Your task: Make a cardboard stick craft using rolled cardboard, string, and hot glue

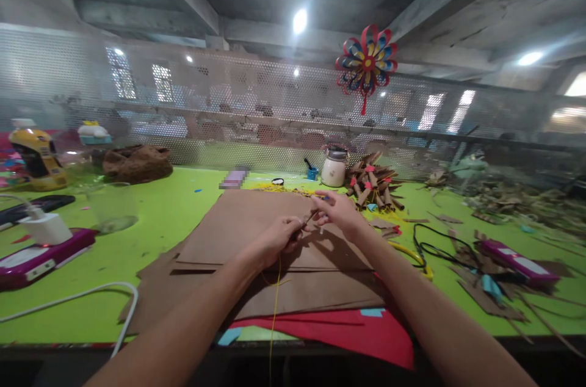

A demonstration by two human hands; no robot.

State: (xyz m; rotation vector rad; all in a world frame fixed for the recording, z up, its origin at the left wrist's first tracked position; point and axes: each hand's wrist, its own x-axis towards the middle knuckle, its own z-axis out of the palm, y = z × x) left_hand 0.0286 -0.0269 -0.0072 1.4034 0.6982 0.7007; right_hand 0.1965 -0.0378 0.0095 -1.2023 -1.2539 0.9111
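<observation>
Over a stack of brown paper sheets (256, 210), my two hands meet at a thin brown roll (307, 218), apparently of paper. My left hand (282, 239) is closed round its lower end. The fingers of my right hand (336, 211) pinch near its upper end; what lies between the fingertips is too small to make out fully. A yellow string (276, 307) hangs from below my left hand past the table's front edge. Beneath the brown sheets, red paper (357, 335) shows at the front.
Tied brown rolls (373, 182) are heaped behind my right hand, near a lidded white jar (334, 167). Purple power strips stand left (50, 259) and right (519, 262). A clear plastic cup (112, 207), black cable (439, 246) and scraps lie about. A perforated screen (256, 106) borders the back.
</observation>
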